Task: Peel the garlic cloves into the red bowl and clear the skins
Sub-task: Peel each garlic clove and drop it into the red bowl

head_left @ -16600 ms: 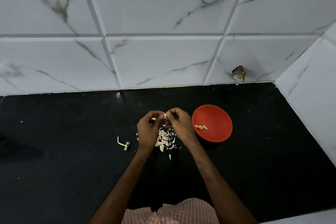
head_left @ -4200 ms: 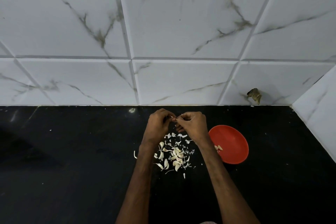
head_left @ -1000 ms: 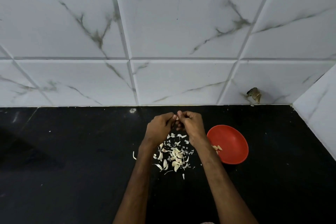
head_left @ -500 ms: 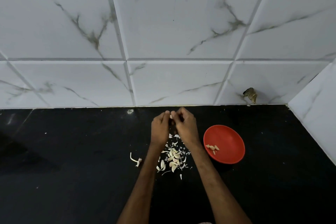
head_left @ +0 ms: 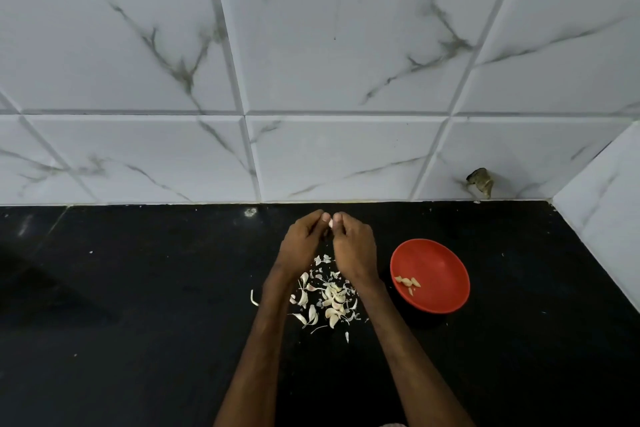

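The person stands at the black counter [head_left: 138, 288] with both hands brought together, to the left of the red bowl [head_left: 446, 260] and slightly farther back than it. The left hand [head_left: 301, 244] and right hand [head_left: 355, 250] have their fingers curled inward, and the tips of both pinch one small pale garlic clove [head_left: 330, 222] between them. I cannot tell how much skin clings to it, as it is too small to judge.

Just left of the bowl, under the wrists, lies a loose heap of skins [head_left: 327, 295]. Some plumper pieces in it may be unpeeled cloves, but I cannot say for sure. A curled stem scrap [head_left: 254, 298] lies farther left of the bowl, beyond the left forearm. In the bowl, near its left wall, sit a few peeled cloves [head_left: 408, 282].

This looks like the middle of the peeling step, with one clove being worked on. Next, I would expect the nails to pull the last skin free and let it drop onto the heap. The right hand would then carry the bare clove across to the bowl and release it over the rim. Clearing the skins has not begun.
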Available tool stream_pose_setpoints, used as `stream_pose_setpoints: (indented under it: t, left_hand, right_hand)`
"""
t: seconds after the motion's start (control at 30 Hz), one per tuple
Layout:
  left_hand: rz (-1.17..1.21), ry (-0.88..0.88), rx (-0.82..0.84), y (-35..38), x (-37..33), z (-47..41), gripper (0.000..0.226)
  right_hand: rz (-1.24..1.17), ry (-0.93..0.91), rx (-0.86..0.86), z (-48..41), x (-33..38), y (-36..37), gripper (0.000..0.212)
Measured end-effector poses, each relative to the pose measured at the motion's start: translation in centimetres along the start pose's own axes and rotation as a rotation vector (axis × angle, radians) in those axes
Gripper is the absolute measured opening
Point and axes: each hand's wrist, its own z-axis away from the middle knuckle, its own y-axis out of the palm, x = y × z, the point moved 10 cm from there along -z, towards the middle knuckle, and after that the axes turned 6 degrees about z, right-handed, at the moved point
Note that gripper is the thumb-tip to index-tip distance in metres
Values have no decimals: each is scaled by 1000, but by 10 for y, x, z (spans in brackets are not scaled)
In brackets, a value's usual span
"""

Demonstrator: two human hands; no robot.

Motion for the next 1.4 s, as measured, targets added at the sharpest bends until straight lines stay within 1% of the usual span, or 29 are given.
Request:
stream_pose_setpoints:
  t: [0.03,0.07,0.1,0.2,0.27,0.33,0.4,0.47,0.53,0.57,0.63,0.7,0.8,0.83,0.9,0.97,1.03,1.1,1.13,1.2,1.23,1.27,1.33,1.4]
  left_hand:
    - [-54,2,33,2,1,1,30]
    - [-90,-2,57,4,2,2,25]
    - [-102,-10,62,5,3,3,23]
    - [-29,-12,19,3,3,1,23]
    - [-31,17,-2,-1,1,-1,15]
    - [-53,60,6,-3,-3,-1,14]
    - [-140,81,29,-1,-6,1,12]
    - [-342,114,25,0,-10,1,11]
    - [-481,151,5,-1,-13,1,18]
    - [-487,154,-7,-1,-13,1,22]
    - [-387,101,-60,-3,-7,3,29]
    - [-236,27,-126,-5,2,5,32]
    - [9,-64,-136,0,8,6,39]
    - [132,-99,-133,4,9,6,42]
    - [322,-171,-165,7,10,7,43]
    - [376,-218,-192,9,11,7,39]
    - [368,-191,-123,14,7,5,41]
    - [280,-129,-33,16,2,3,44]
    - [170,-97,-7,15,1,1,42]
    - [-152,-56,19,15,3,-2,38]
    - [-291,-53,19,16,6,-2,35]
    - [-380,-45,10,15,7,-1,34]
    - [-483,-7,-6,16,5,3,30]
    - [-565,50,7,18,2,5,20]
  right_hand:
    - [-146,101,45,-3,-9,3,43]
    - [-231,177,93,-7,-15,7,46]
    - [-250,208,136,-10,-18,9,48]
    - [-259,157,177,-14,-16,11,46]
    - [-313,132,177,-13,-16,10,45]
    - [-329,112,183,-12,-16,11,45]
    - [-341,123,220,-12,-19,14,45]
    - [-343,133,267,-11,-20,15,45]
    - [-342,141,292,-10,-20,14,45]
    - [-326,130,287,-10,-19,13,45]
    - [-239,65,230,-10,-11,9,45]
    - [-84,-21,139,-8,-1,4,43]
    - [151,-105,25,-5,6,-3,33]
    - [181,-127,10,-5,8,-5,31]
    - [154,-173,14,-3,11,-4,26]
    - [149,-207,21,-2,15,-4,23]
    - [177,-183,-9,-3,11,-10,26]
    - [226,-129,-39,-5,5,-15,30]
    - [256,-108,-45,-6,2,-16,32]
    - [314,-62,-33,-5,0,-13,35]
    - [317,-23,-22,-5,-3,-10,38]
    - [296,21,-6,-6,-5,-8,40]
    - [236,102,66,-9,-13,-3,44]
    - [159,199,170,-11,-25,6,45]
